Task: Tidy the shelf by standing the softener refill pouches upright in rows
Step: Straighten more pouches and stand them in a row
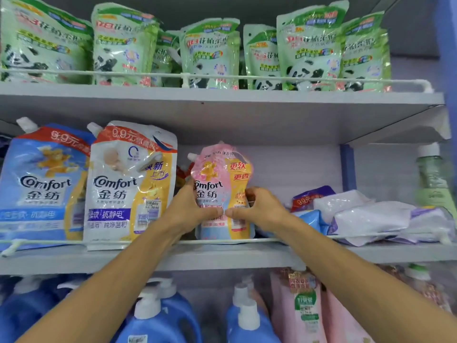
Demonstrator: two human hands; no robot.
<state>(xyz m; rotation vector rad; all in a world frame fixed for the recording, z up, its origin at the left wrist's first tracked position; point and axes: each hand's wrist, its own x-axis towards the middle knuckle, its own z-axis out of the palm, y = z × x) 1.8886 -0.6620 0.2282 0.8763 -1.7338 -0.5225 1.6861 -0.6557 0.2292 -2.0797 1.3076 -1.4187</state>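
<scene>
Left hand (190, 209) and right hand (259, 209) are clamping the pink pouch (222, 189) at mid-height. Soft, sloshy film is likely sagging above the grip; low side holds suit it.

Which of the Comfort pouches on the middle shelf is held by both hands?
The pink pouch, upright between the left hand and right hand. The blue pouch and white pouch stand untouched to its left.
</scene>
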